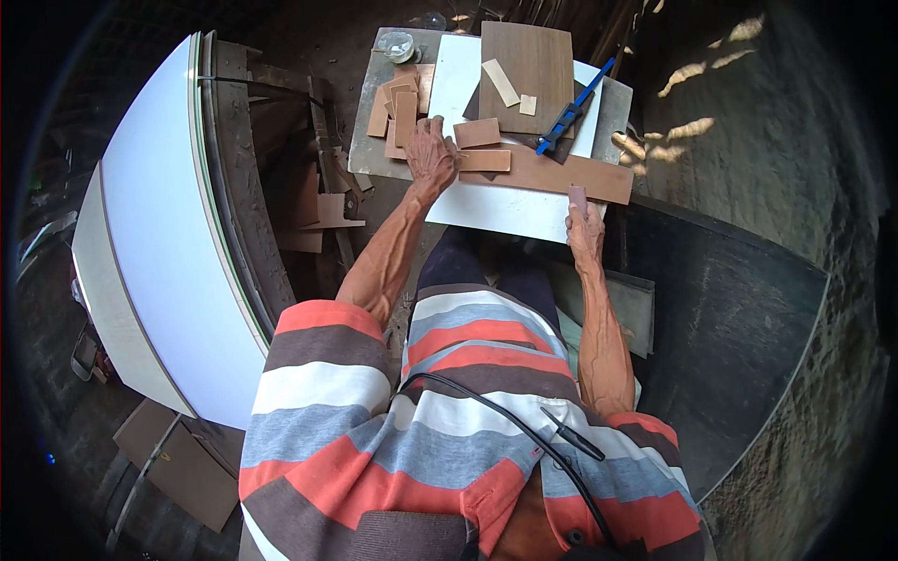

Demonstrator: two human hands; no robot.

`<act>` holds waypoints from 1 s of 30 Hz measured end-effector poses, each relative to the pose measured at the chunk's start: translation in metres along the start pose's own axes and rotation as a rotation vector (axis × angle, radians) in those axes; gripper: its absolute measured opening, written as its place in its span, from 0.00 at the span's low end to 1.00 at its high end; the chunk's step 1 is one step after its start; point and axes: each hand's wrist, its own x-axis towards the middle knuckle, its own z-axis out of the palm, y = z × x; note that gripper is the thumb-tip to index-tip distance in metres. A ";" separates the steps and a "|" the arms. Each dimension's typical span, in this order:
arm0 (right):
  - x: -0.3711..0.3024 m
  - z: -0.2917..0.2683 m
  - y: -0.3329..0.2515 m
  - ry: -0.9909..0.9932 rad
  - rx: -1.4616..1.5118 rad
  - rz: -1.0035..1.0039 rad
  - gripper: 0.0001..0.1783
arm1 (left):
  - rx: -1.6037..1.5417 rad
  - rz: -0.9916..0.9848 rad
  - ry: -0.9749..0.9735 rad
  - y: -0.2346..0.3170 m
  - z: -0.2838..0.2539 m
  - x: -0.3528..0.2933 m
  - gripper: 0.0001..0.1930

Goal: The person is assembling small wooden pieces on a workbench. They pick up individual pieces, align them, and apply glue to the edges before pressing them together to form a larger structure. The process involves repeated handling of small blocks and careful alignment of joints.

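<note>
My left hand [431,156] is over the near edge of a pile of small brown rectangular wood-like pieces [405,116]; its fingers are bent and apart, close to the pile, with nothing visible in them. On the right, my right hand [586,234] is closed on a small reddish-brown block [577,197], held just at the near edge of a long brown strip [571,176]. Two brown rectangular pieces, one [478,133] behind the other [485,161], lie between my hands. Part of the left fingertips is hard to make out.
A white sheet [510,209] lies on the worktable [374,154]. Toward the back are a brown board [528,56] with two pale strips, a blue-and-black cutter-like tool [564,122] and a clear jar [396,47]. Large panels [168,224] lean at left; a dark board [720,309] stands at right.
</note>
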 end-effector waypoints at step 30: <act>-0.044 0.012 -0.152 0.053 -0.172 -0.878 0.23 | -1.704 -0.331 -0.350 0.095 -0.063 -0.028 0.08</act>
